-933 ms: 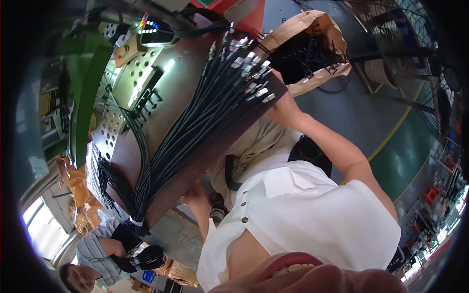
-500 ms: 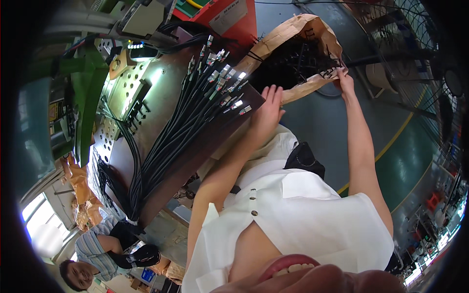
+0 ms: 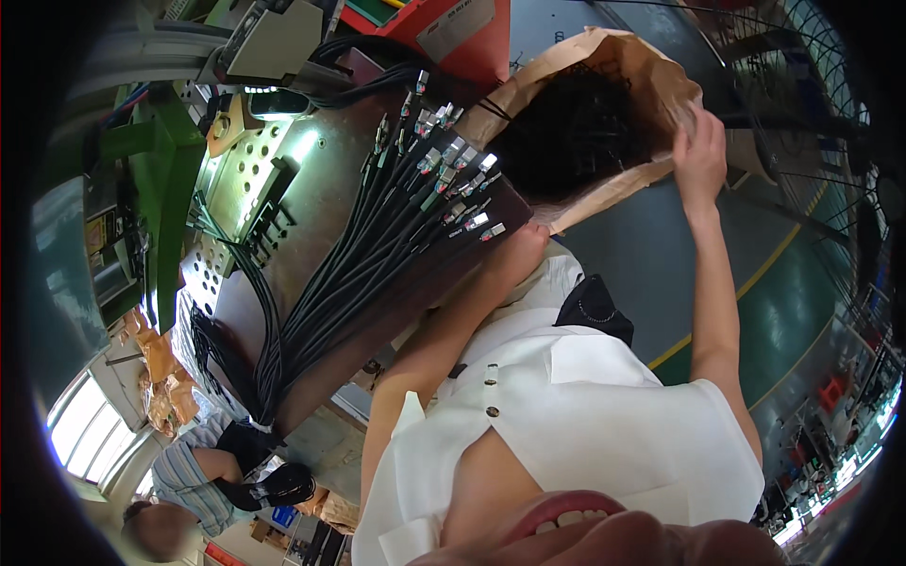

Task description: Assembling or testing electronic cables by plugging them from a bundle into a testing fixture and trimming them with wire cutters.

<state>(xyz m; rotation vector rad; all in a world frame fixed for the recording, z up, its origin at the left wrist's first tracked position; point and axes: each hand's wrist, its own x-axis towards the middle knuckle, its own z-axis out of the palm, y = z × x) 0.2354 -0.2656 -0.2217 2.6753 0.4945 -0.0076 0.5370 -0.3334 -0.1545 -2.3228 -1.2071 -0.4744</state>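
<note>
A large brown paper bag (image 3: 604,196) stands beyond the table corner, its mouth spread wide. Dark, thin black pieces lie inside it, too shadowed to make out singly. My right hand (image 3: 700,162) grips the bag's right rim, fingers bent over the paper. At the near left of the rim, my left hand (image 3: 528,247) is closed on the bag's edge, its fingers partly hidden beside the table corner. Close to that hand, a fanned bundle of black cables (image 3: 330,259) with metal connector ends (image 3: 460,154) lies along the table.
The metal-topped table (image 3: 326,151) carries a lit perforated plate (image 3: 260,151) and a green machine frame (image 3: 170,179). Behind stands a red bin (image 3: 472,42). A wire-guarded fan (image 3: 802,47) is at the far right. Another person (image 3: 203,481) is at the lower left.
My left hand has gone from spread fingers to closed at the bag's near rim. The right hand has shifted its hold along the rim, and the bag's mouth is wider.
</note>
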